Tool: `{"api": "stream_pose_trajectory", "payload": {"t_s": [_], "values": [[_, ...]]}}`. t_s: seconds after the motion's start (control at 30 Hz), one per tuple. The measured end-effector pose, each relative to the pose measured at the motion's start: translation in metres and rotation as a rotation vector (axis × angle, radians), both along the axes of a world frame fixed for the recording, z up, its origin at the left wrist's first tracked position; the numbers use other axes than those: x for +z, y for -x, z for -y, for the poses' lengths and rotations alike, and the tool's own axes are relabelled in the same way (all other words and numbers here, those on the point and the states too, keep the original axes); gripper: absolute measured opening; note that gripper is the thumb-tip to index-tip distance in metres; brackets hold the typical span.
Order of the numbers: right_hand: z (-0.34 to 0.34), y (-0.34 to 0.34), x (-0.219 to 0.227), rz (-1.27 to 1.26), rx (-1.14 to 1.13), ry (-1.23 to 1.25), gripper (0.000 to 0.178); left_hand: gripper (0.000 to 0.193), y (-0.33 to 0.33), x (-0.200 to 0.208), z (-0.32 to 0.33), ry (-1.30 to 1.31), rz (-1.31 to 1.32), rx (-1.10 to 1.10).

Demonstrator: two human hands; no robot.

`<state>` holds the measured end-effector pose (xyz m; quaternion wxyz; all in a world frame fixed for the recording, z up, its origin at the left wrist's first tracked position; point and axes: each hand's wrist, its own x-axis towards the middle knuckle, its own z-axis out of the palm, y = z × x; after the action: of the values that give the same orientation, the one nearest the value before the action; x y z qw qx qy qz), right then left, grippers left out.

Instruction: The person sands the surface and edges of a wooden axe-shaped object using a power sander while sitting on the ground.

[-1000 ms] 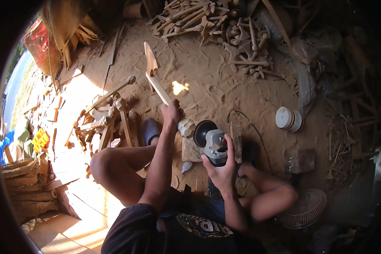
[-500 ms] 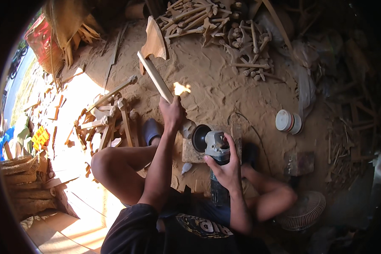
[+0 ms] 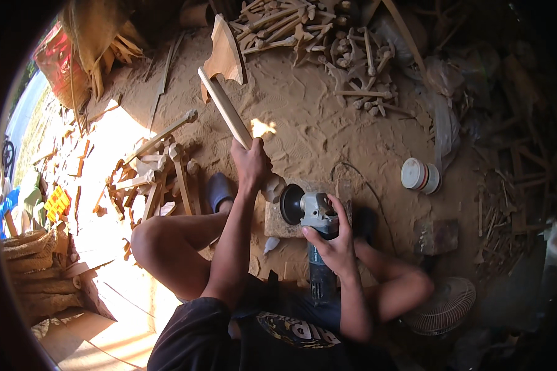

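My left hand is wrapped round the pale handle of a carved wooden axe. Its broad wooden blade points away from me, and the rounded knob end sticks out below my fist. In my right hand is an angle grinder, gripped near its grey head, with the dark body hanging down toward my lap. The grinder's black round disc sits right beside the knob; whether they touch I cannot tell. Beneath both is a dusty block between my legs.
Carved wooden pieces are heaped left of my foot, with a larger pile at the far side. A white tub lies to the right, and a fan stands near my right knee. A cable curves over the sandy ground.
The axe blade has shifted slightly farther from me. The grinder stays close to the knob with only a small tilt, and both hands keep their hold.
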<state>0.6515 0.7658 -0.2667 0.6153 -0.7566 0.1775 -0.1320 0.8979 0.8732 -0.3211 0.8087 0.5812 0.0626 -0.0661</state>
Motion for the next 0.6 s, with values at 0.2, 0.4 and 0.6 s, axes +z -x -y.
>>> {"api": "stream_pose_trajectory", "payload": {"t_s": [0.2,0.4,0.6], "values": [[0.002,0.001,-0.001,-0.032,-0.007,-0.107,0.088,0.016,0.004,0.002,0.004,-0.04,0.032,-0.005],[0.004,0.001,-0.008,-0.028,0.007,-0.087,0.088,0.016,0.004,-0.008,0.004,-0.04,0.02,-0.021],[0.014,0.019,-0.02,-0.051,-0.064,-0.094,0.086,0.016,-0.005,-0.014,-0.003,0.043,-0.036,-0.019]]}}
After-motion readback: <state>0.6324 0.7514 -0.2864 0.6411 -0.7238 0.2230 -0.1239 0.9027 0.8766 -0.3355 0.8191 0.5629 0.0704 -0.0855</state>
